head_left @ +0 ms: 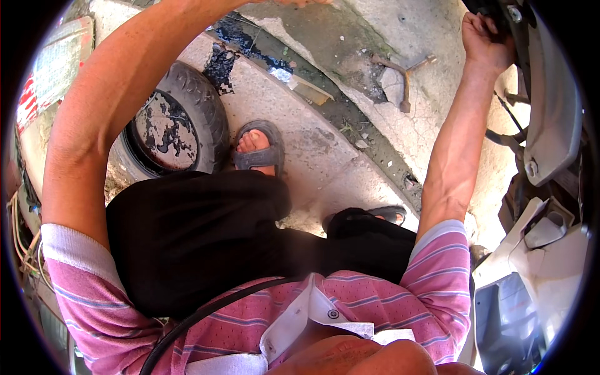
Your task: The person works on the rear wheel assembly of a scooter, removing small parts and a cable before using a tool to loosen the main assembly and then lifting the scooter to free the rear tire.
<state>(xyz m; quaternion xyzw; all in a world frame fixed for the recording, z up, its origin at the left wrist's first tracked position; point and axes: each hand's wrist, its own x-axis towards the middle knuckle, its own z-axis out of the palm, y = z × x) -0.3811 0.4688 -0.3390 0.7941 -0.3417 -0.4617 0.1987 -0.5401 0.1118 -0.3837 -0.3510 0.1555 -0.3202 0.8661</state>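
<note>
At the upper right, my right hand (489, 45) reaches to the black upper part (524, 14) of what looks like a motorbike with grey and white panels (553, 103). Its fingers curl in against that dark part, and whatever they grip is hidden. My left arm stretches up across the left side to the top edge. Only a sliver of my left hand (300, 2) shows there, so its fingers and anything in them are cut off. Beneath my left forearm a black tyre (215, 115) lies on the ground.
A rusty three-armed wrench (407, 80) lies on the cracked concrete beside a stone (392, 86). Dark wet stains (236, 34) mark the ground near the tyre. My sandalled foot (259, 147) stands beside the tyre. Cables (22, 240) hang at the far left.
</note>
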